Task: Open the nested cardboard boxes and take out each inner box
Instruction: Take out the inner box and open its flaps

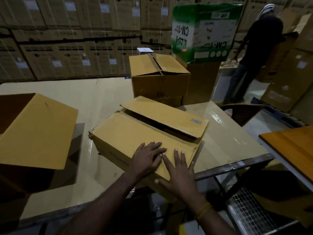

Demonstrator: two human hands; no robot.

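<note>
Both flat hands (162, 160) press smooth brown cardboard box (128, 133) flap

"cm-1" on green-white box (203, 33), "lg" on stacked cartons (128, 41)

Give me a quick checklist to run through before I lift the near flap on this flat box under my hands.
1. Both hands on the near flap: ok, left hand and right hand lie flat on it, fingers straight.
2. Grip on the flap edge: not ok, neither hand curls round an edge.
3. Far flap out of the way: ok, it is partly raised, with a dark gap below.
4. Flat box fully supported: not ok, its near corner overhangs the table edge.
5. Inner box present: cannot tell, the gap is too dark.
6. Room to the left: ok, the big open box stands apart.
</note>
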